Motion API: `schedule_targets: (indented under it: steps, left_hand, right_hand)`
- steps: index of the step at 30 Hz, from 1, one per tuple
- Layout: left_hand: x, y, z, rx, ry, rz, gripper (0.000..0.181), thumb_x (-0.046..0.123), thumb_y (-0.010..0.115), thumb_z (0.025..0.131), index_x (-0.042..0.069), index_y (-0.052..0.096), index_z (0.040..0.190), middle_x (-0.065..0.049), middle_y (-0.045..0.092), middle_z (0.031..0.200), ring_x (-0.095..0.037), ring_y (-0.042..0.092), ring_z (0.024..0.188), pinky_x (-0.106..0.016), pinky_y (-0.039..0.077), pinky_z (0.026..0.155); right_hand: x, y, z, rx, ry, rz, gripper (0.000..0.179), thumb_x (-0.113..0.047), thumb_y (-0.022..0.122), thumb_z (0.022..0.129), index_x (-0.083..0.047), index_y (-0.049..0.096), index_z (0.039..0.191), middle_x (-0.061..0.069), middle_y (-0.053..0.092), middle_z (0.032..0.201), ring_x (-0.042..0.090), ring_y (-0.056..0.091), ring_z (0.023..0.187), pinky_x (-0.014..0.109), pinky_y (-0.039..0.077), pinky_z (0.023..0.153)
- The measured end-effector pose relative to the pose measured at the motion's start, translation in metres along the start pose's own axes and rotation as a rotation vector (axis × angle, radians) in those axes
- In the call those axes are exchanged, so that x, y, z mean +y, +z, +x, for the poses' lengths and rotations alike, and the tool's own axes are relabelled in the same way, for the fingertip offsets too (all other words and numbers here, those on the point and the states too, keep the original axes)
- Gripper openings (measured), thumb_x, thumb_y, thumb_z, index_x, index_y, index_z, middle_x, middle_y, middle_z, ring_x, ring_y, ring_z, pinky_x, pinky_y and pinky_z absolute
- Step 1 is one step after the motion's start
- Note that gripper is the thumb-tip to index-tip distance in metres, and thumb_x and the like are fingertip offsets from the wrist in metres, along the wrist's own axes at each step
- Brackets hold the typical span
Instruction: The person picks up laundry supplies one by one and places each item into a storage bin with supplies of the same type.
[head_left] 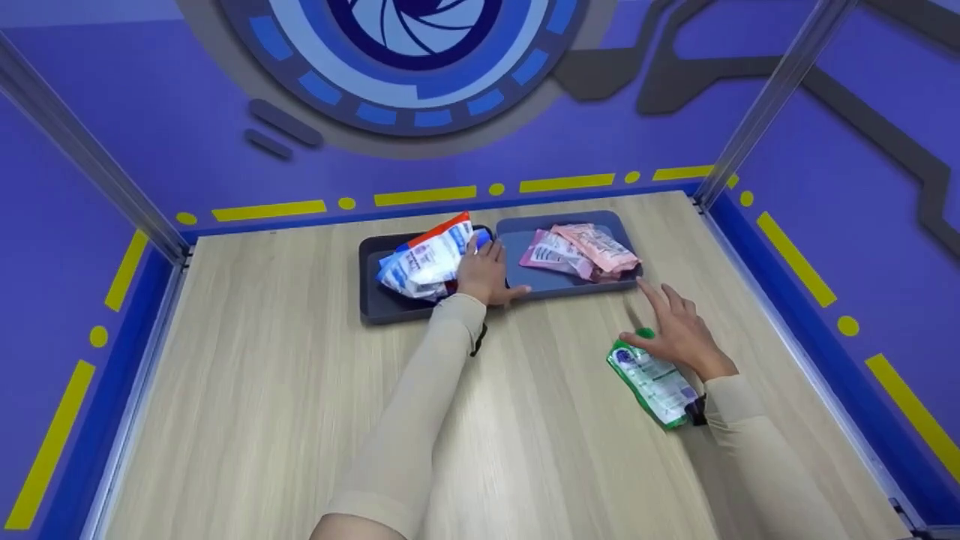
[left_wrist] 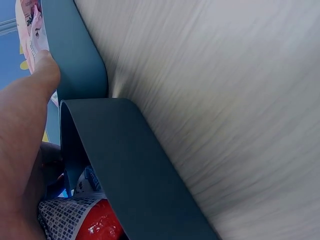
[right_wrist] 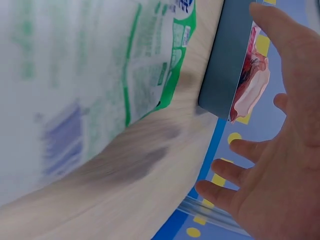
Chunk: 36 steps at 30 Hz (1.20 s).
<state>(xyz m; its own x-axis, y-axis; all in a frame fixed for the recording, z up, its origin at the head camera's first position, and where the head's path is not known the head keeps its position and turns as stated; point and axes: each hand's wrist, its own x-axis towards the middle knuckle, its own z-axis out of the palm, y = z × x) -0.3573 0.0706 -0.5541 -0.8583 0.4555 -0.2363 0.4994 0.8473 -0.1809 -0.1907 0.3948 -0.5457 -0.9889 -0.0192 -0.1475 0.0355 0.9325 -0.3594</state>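
My left hand (head_left: 486,276) reaches over the right end of the left dark tray (head_left: 375,309), fingers extended by the white, blue and red packets (head_left: 431,259) inside. Its thumb points toward the right tray, and in the left wrist view a red and checked packet (left_wrist: 82,220) shows under the hand. My right hand (head_left: 682,334) is spread above the upper part of a green and white packet (head_left: 651,382), with nothing in its grasp. That packet (right_wrist: 100,70) looms large beside the palm in the right wrist view.
The right tray (head_left: 517,281) stands end to end with the left one and has pink packets (head_left: 585,251) in it. Purple and blue panels (head_left: 420,172) close off the back and sides of the wooden table (head_left: 262,390).
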Motion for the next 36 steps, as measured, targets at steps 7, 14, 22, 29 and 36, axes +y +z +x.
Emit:
schedule_targets:
  steps: [7,14,22,29,36]
  left_hand:
    - [0.002,-0.001,-0.005,0.015,0.006,0.001,0.107,0.087,0.026,0.091,0.010,0.022,0.165,-0.005,0.019,0.171,-0.022,0.016,0.157,-0.048,-0.006,0.126]
    - [0.001,0.000,-0.003,-0.005,0.005,0.002,0.108,0.088,0.024,0.090,0.010,0.020,0.165,-0.005,0.016,0.172,-0.022,0.014,0.158,-0.048,-0.007,0.126]
    - [0.001,0.000,-0.002,-0.001,0.006,0.001,0.109,0.088,0.025,0.090,0.010,0.021,0.165,-0.005,0.017,0.172,-0.022,0.015,0.158,-0.048,-0.007,0.126]
    - [0.000,0.003,0.002,-0.012,0.003,0.004,0.109,0.088,0.024,0.090,0.010,0.020,0.165,-0.005,0.017,0.172,-0.021,0.015,0.158,-0.049,-0.008,0.126]
    - [0.000,0.002,0.001,-0.013,0.004,-0.001,0.108,0.088,0.025,0.090,0.011,0.020,0.165,-0.004,0.017,0.172,-0.021,0.013,0.158,-0.049,-0.009,0.125]
  right_hand:
    - [0.001,0.007,-0.016,-0.029,-0.012,-0.030,0.113,-0.070,0.073,0.082,-0.030,0.010,0.167,0.030,0.014,0.165,0.058,0.022,0.143,0.081,0.026,0.105]
    - [0.002,0.015,-0.031,-0.051,-0.041,-0.016,0.110,-0.071,0.072,0.081,-0.030,0.016,0.166,0.032,0.017,0.163,0.059,0.023,0.142,0.083,0.026,0.104]
    - [0.000,0.022,-0.047,-0.077,-0.030,-0.018,0.108,-0.069,0.074,0.081,-0.028,0.021,0.165,0.034,0.021,0.161,0.058,0.028,0.140,0.081,0.029,0.103]
    - [0.003,0.029,-0.058,-0.044,-0.057,-0.063,0.107,-0.066,0.078,0.079,-0.022,0.029,0.162,0.038,0.028,0.156,0.061,0.033,0.135,0.081,0.035,0.098]
    - [0.007,0.033,-0.066,-0.046,-0.043,-0.085,0.107,-0.065,0.080,0.077,-0.018,0.032,0.160,0.038,0.033,0.152,0.059,0.037,0.130,0.078,0.038,0.096]
